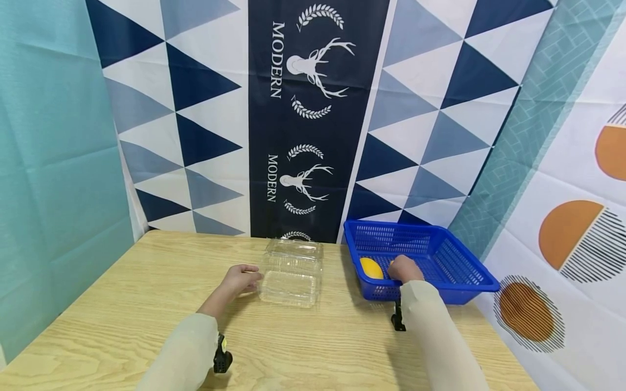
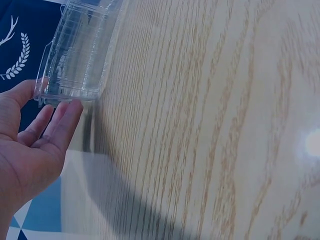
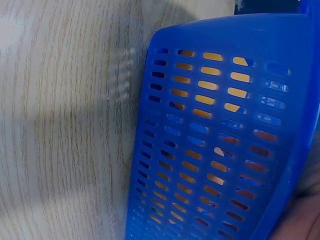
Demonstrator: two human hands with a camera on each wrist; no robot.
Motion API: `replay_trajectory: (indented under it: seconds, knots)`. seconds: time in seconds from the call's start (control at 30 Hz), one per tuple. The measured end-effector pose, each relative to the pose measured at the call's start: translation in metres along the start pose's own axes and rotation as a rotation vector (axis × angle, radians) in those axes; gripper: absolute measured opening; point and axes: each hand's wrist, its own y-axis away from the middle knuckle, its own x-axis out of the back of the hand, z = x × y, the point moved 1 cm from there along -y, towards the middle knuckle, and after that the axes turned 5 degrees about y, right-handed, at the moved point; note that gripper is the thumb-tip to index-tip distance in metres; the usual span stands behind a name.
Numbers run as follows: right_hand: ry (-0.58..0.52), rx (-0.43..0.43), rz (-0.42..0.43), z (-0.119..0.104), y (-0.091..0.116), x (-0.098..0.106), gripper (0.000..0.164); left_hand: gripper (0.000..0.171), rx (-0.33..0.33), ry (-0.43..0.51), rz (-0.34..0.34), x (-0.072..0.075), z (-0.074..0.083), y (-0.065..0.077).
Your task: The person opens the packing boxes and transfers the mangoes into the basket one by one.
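Note:
A clear plastic clamshell box (image 1: 289,288) lies opened out on the table. My left hand (image 1: 243,279) is at its left side, its fingers (image 2: 67,122) loosely extended and touching the near edge, the thumb by the rim. In the head view my right hand (image 1: 406,269) reaches over the near wall into a blue slotted basket (image 1: 467,285). Its fingers curl down round a yellow-orange rounded thing, of which only a sliver shows. Left of that hand lies a smooth yellow oval thing (image 1: 371,268), perhaps a fruit. Through the basket's slots, orange patches and parts of fingers show in the right wrist view.
The light wooden table (image 1: 303,347) runs back to a patterned curtain (image 1: 313,108). A teal curtain (image 1: 58,141) hangs at the left and a white printed one (image 1: 577,228) at the right, close to the basket. Each wrist wears a small black camera (image 1: 222,359).

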Motion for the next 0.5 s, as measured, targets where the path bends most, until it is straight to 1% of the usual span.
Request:
replay_trajectory:
  seconds: [0.17,0.33,0.4,0.5]
  knots:
    - [-0.047,0.032,0.026,0.004,0.002,0.004,0.034,0.043,0.007,0.003,-0.003,-0.001,0.001,-0.001]
    - [-0.07,0.04,0.072,0.008,0.002,0.011,0.019,0.043,0.018,0.01,-0.018,-0.001,0.0,-0.002]
    - [-0.076,0.039,0.081,0.008,0.001,0.014,0.025,0.044,0.015,0.01,-0.028,-0.001,0.0,-0.003]
    - [-0.084,0.046,0.086,0.005,0.001,0.017,0.041,0.043,0.021,0.022,-0.032,-0.001,0.0,-0.003]
